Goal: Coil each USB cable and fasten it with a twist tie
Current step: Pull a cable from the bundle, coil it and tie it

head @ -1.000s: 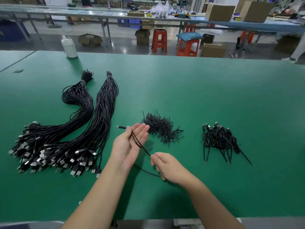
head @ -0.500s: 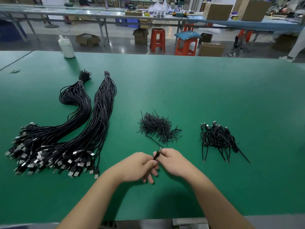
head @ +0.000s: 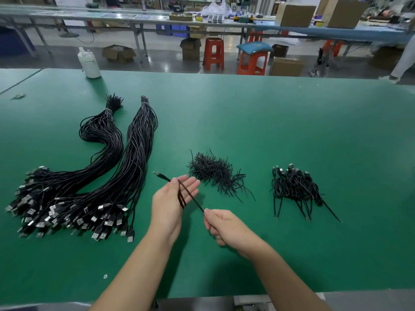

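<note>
One black USB cable (head: 194,199) is looped across the palm of my left hand (head: 167,207). Its fingers are straight, the thumb presses the cable against the hand, and the plug end sticks out to the left. My right hand (head: 226,227) pinches the same cable just right of the palm, fingers curled, with the cable taut between the hands. A loose heap of black twist ties (head: 213,173) lies just beyond my left fingertips. Several coiled cables (head: 294,187) are piled at the right.
Two long bundles of straight black USB cables (head: 134,149) (head: 103,135) lie at the left on the green table (head: 292,131), plugs fanned toward me. A white bottle (head: 89,63) stands at the far left edge. Stools, boxes and benches are beyond the table.
Half a second ago both hands met low over the table. Now my left hand has lifted with its palm spread and cable loops on it, and my right has drawn the cable out to the right.
</note>
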Available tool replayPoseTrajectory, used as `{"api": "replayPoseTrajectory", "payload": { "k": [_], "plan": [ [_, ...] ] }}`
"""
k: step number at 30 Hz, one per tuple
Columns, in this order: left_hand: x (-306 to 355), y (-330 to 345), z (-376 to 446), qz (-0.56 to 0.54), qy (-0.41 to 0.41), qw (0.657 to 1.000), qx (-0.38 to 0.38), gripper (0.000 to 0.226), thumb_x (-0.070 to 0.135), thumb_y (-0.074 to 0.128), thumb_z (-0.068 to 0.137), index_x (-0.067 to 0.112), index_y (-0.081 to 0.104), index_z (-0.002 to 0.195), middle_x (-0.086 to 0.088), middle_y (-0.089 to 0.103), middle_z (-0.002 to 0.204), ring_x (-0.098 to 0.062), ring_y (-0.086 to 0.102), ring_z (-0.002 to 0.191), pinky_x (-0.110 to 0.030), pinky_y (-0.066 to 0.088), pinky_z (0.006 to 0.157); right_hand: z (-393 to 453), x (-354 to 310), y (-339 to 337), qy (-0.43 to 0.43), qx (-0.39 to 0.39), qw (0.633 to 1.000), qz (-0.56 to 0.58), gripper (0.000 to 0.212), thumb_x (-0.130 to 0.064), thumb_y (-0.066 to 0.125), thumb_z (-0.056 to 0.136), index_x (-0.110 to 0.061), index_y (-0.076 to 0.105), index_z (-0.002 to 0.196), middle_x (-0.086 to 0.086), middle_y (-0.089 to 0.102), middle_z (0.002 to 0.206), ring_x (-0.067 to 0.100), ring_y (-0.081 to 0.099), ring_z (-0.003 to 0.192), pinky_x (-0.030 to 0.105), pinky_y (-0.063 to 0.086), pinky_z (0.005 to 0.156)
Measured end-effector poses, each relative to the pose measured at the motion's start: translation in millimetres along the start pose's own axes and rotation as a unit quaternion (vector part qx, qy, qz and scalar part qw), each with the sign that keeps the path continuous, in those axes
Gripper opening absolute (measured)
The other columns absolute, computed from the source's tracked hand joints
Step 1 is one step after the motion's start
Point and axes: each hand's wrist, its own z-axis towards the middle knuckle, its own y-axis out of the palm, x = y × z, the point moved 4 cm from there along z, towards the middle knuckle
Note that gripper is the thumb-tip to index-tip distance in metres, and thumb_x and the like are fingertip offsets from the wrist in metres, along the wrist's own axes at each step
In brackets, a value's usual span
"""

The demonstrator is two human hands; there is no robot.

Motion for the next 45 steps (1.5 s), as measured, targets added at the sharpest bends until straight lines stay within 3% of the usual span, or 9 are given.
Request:
{"api": "replayPoseTrajectory", "payload": {
  "k": [5,9,12,16,22,25,31,40,45],
  "plan": [
    [9,15,0,-0.09,-0.042,0.994,-0.035,0.029,0.017,0.038,0.106,0.0,0.061,0.102,-0.002,0.063,0.067,-0.011,0.055,0.049,-0.021,0.046,0.047,4,7,4,-0.029,0.003,1.0,-0.004,0.042,-0.043,0.042,0.103,-0.027,0.051,0.065,-0.011,0.03,0.054,0.009,0.021,0.048,0.027,0.017,0.048],
    [14,23,-5,-0.075,-0.08,0.978,-0.18,0.025,0.021,0.046,0.099,0.0,0.06,0.1,0.002,0.045,0.06,-0.006,0.029,0.041,-0.019,0.027,0.041,3,-3,-10,-0.069,0.049,0.995,-0.045,0.04,-0.049,0.048,0.097,-0.027,0.053,0.065,-0.007,0.033,0.057,0.01,0.026,0.049,0.029,0.021,0.049],
    [17,19,-15,0.061,-0.102,0.939,-0.324,0.024,0.024,0.054,0.095,0.004,0.068,0.094,0.001,0.042,0.058,-0.009,0.028,0.043,-0.02,0.027,0.044,1,-11,-21,-0.057,0.046,0.997,0.009,0.041,-0.05,0.052,0.095,-0.018,0.061,0.071,-0.004,0.03,0.058,0.011,0.022,0.05,0.03,0.014,0.049],
    [14,14,-31,0.355,-0.078,0.808,-0.463,0.03,0.026,0.046,0.101,0.007,0.068,0.096,0.002,0.048,0.056,-0.013,0.038,0.047,-0.026,0.034,0.052,-6,-22,-21,-0.049,-0.008,0.999,0.005,0.05,-0.044,0.046,0.103,-0.019,0.064,0.064,-0.001,0.028,0.058,0.018,0.013,0.054,0.035,0.01,0.051],
    [11,16,-26,0.557,0.049,0.749,-0.356,0.029,0.021,0.043,0.104,0.023,0.061,0.081,0.011,0.062,0.058,-0.007,0.056,0.049,-0.025,0.045,0.058,-19,-45,-24,-0.116,0.068,0.983,-0.122,0.029,-0.02,0.049,0.103,-0.021,0.066,0.08,-0.015,0.05,0.052,-0.001,0.039,0.048,0.02,0.031,0.052],
    [11,12,-21,0.544,0.145,0.792,-0.236,0.029,0.018,0.044,0.104,0.024,0.066,0.086,0.015,0.068,0.066,-0.002,0.061,0.059,-0.023,0.045,0.065,-22,-52,-29,-0.143,0.102,0.98,-0.09,0.023,-0.015,0.05,0.103,-0.024,0.071,0.103,-0.012,0.056,0.057,0.005,0.04,0.05,0.017,0.031,0.049],
    [-1,15,-18,0.155,0.018,0.978,-0.137,0.026,0.011,0.041,0.105,0.003,0.066,0.108,-0.01,0.076,0.098,-0.023,0.074,0.093,-0.022,0.056,0.078,-18,-43,-12,-0.129,0.06,0.988,-0.061,0.023,-0.012,0.049,0.103,-0.018,0.066,0.088,-0.002,0.065,0.063,0.013,0.049,0.045,0.023,0.039,0.045],
    [0,40,-26,-0.077,-0.103,0.983,-0.13,0.023,0.016,0.043,0.103,-0.001,0.059,0.1,-0.005,0.055,0.069,-0.017,0.054,0.058,-0.028,0.051,0.056,-11,-23,-16,-0.083,0.056,0.995,-0.003,0.004,-0.016,0.065,0.095,-0.016,0.068,0.092,0.002,0.074,0.08,0.017,0.07,0.076,0.041,0.058,0.081],
    [-7,47,-34,-0.053,-0.141,0.969,-0.197,0.02,0.018,0.048,0.097,0.001,0.056,0.093,-0.009,0.05,0.068,-0.021,0.054,0.057,-0.033,0.054,0.058,-15,-22,-18,-0.129,0.037,0.989,0.062,0.035,-0.003,0.076,0.083,-0.017,0.064,0.113,-0.01,0.069,0.085,0.007,0.065,0.085,0.024,0.053,0.084]
  ]
}}
